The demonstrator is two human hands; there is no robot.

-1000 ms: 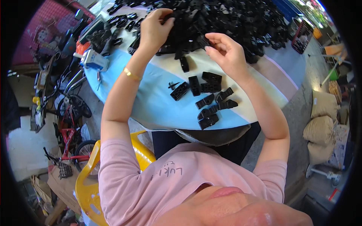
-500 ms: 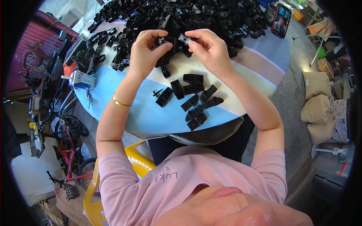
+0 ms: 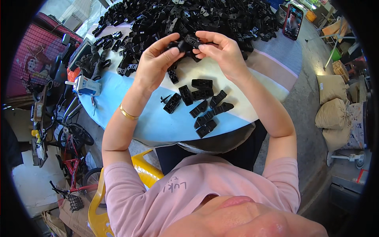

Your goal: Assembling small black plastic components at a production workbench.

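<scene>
Over the near edge of a big heap of black plastic parts (image 3: 237,23), both my hands are raised close together. My left hand (image 3: 156,61) pinches a small black plastic part (image 3: 182,46) between thumb and fingers. My right hand (image 3: 223,53) grips another black plastic part (image 3: 192,41) at its fingertips. The two parts meet or overlap; I cannot tell whether they are joined. On the cloth below my hands lies a loose group of black parts, some box-shaped (image 3: 185,95), others wedge-shaped with ridges (image 3: 223,108).
The round table's striped cloth (image 3: 154,118) lies under everything. A phone (image 3: 293,22) stands upright at the far right. To the left are a blue-and-white box (image 3: 87,85) and dark gloves (image 3: 90,63). A yellow chair (image 3: 146,168), bikes (image 3: 75,162) and sacks (image 3: 332,114) surround the table.
My hands have come closer together, bringing the two black parts against or over each other. The right-hand part has turned, and my left fingers have opened out slightly. The loose group has not moved.
</scene>
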